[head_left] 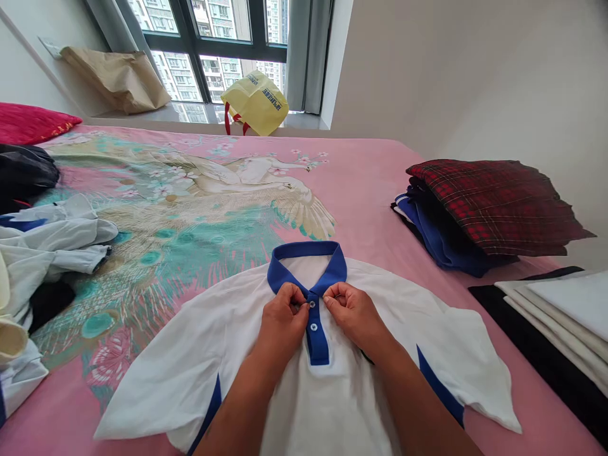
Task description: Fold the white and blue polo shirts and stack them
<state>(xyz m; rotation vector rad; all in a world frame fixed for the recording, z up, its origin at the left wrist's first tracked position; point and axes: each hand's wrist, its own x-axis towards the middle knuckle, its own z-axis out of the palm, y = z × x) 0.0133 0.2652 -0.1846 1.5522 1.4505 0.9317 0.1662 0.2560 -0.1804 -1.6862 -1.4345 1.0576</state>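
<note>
A white polo shirt (pixel 228 335) with a blue collar and a blue button placket lies spread face up, its sleeves out to both sides. My left hand (pixel 285 316) pinches the shirt just below the collar's left point, beside the upper button. On the other side, my right hand (pixel 354 310) has its thumb and fingertips pressed together at the right collar point. Two small buttons show on the placket (pixel 317 342), which looks fastened. Exactly how much cloth sits between the fingertips is hidden.
A pink patterned bedsheet (pixel 370 190) lies underneath. Rumpled white clothes (pixel 52 240) are heaped at left. Folded clothes topped by red plaid cloth (pixel 498 202) and a white folded stack (pixel 570 304) are at right. A paper bag (pixel 118 82) and yellow bag (pixel 259 104) stand by the window.
</note>
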